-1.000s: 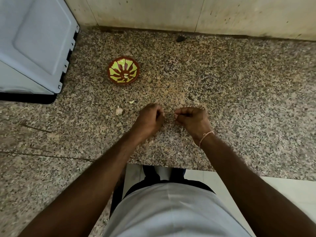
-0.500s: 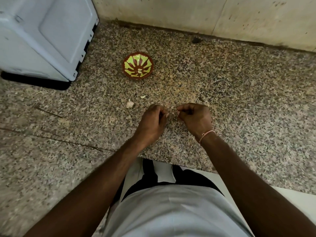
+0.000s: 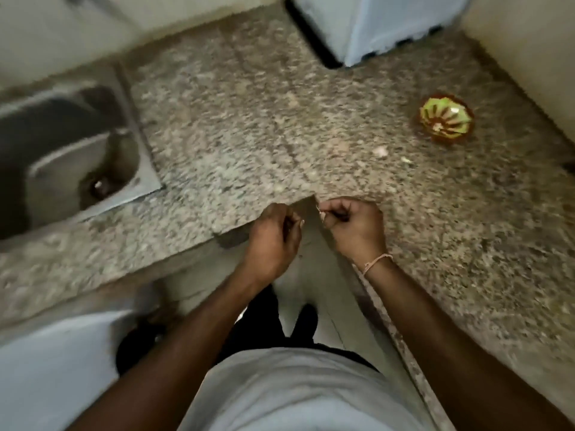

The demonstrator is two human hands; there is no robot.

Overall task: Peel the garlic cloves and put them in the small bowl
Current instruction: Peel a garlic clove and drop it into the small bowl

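Both hands curled at counter [image 3: 311,126] corner: right hand [image 3: 354,225] pinches garlic clove [image 3: 322,214]; left hand [image 3: 275,241] grip unclear, pic blurry. Small bowl [image 3: 446,121] far right.

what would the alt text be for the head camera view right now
Two hands held close together at the inner corner of a speckled granite counter: the right hand pinches a small pale bit, likely garlic, and the left hand is curled beside it. A small green-and-brown bowl sits far right, a steel sink left; the frame is motion-blurred.
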